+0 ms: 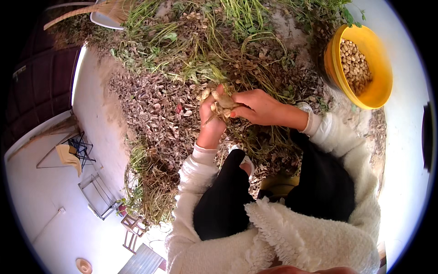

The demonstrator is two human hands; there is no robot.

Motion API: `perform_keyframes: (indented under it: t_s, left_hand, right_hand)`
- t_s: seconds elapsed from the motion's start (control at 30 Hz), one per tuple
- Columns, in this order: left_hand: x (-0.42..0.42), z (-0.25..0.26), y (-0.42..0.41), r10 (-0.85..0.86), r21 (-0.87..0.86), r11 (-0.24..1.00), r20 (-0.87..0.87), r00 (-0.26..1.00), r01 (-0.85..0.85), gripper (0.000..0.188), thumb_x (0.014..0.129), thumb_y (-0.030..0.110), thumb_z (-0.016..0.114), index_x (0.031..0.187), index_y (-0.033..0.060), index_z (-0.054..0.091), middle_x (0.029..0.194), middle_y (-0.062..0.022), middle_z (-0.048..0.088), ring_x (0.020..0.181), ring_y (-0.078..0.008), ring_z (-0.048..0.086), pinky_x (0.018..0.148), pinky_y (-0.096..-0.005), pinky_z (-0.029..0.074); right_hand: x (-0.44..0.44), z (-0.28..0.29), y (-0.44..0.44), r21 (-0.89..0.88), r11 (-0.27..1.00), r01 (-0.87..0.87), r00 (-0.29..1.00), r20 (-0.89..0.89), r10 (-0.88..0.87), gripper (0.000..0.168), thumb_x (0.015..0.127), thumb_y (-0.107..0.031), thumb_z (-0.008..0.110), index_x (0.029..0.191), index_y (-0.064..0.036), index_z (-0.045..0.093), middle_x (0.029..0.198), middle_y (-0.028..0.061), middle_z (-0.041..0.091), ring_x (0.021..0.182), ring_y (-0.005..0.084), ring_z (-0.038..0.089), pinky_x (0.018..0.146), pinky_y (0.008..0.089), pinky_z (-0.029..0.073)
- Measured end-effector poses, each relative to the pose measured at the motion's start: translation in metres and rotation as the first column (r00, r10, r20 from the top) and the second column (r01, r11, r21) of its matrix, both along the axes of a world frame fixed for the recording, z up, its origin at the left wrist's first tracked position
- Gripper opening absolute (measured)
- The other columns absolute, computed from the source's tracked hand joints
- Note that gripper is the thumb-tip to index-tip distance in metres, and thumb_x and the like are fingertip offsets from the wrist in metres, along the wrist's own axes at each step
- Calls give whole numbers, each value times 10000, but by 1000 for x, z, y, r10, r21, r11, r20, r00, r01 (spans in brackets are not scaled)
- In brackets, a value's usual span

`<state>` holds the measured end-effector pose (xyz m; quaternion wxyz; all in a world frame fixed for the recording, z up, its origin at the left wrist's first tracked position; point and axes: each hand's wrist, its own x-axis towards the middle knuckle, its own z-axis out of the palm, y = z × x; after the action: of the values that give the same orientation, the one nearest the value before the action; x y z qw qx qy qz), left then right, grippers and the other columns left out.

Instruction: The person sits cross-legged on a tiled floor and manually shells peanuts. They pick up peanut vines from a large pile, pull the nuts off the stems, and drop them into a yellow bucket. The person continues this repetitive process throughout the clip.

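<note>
My left hand (209, 120) is closed around peanut pods, with several pale pods (219, 102) showing at its thumb and fingers. My right hand (259, 107) pinches the same cluster from the right side, and its fingertips meet the pods. Green and brown peanut stems (219, 73) lie just beyond both hands. To the upper right, a yellow bucket (382, 68) leans with its mouth towards me and holds many peanuts in the shell (354, 65).
Dry leaves (154, 102) cover the floor ahead. Pulled peanut plants (243, 17) lie at the top, and another heap (154, 185) lies at the left. A straw broom (113, 10) rests over a white basin (97, 20). A wooden stool (132, 226) stands lower left.
</note>
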<state>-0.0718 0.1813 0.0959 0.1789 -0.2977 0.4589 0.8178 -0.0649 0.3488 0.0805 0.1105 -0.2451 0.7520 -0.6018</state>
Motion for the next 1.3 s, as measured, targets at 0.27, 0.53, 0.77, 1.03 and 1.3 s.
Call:
perform_keyframes:
  t_s: [0.27, 0.53, 0.77, 1.03, 1.3]
  left_hand:
    - [-3, -25, -39, -68, 230, 971, -17, 998, 71, 266, 916, 173, 450, 1106, 9, 538, 795, -84, 604, 651, -174, 595, 484, -298, 458]
    - [-4, -15, -4, 21, -50, 998, -73, 997, -25, 202, 858, 122, 564, 1028, 20, 600, 880, -54, 620, 759, -171, 606, 675, -289, 492]
    - [-7, -19, 3, -36, -306, 952, -98, 995, 4, 99, 887, 115, 543, 900, 26, 584, 717, -42, 588, 615, -161, 583, 572, -292, 477]
    - [-4, -26, 9, -44, -293, 956, -174, 984, -9, 88, 875, 75, 575, 802, 34, 602, 689, 8, 565, 565, -86, 514, 527, -248, 450]
    - [-8, -15, 19, -64, -235, 972, -193, 979, 17, 104, 878, 67, 573, 803, 14, 621, 704, -5, 578, 574, -86, 529, 515, -253, 438]
  right_hand:
    - [0, 34, 32, -365, 918, 155, 936, 352, -18, 127, 954, -154, 489, 873, -63, 525, 607, -18, 479, 560, 45, 459, 488, 224, 389]
    - [9, -9, -6, 19, 1000, -10, 959, 283, 4, 198, 874, -184, 651, 935, -34, 538, 578, 22, 489, 524, 109, 460, 494, 290, 399]
    - [23, -10, -8, -57, 991, -121, 959, 250, 131, 315, 903, -272, 578, 740, -4, 605, 596, 113, 554, 553, 225, 554, 564, 343, 436]
    - [25, 29, 12, -137, 977, -162, 936, 293, 196, 197, 927, -152, 507, 807, -3, 551, 696, 183, 571, 608, 342, 557, 571, 372, 441]
    - [27, 26, 15, 128, 971, 200, 980, -29, -198, 132, 886, -106, 567, 834, -8, 496, 717, 183, 538, 630, 397, 527, 546, 408, 435]
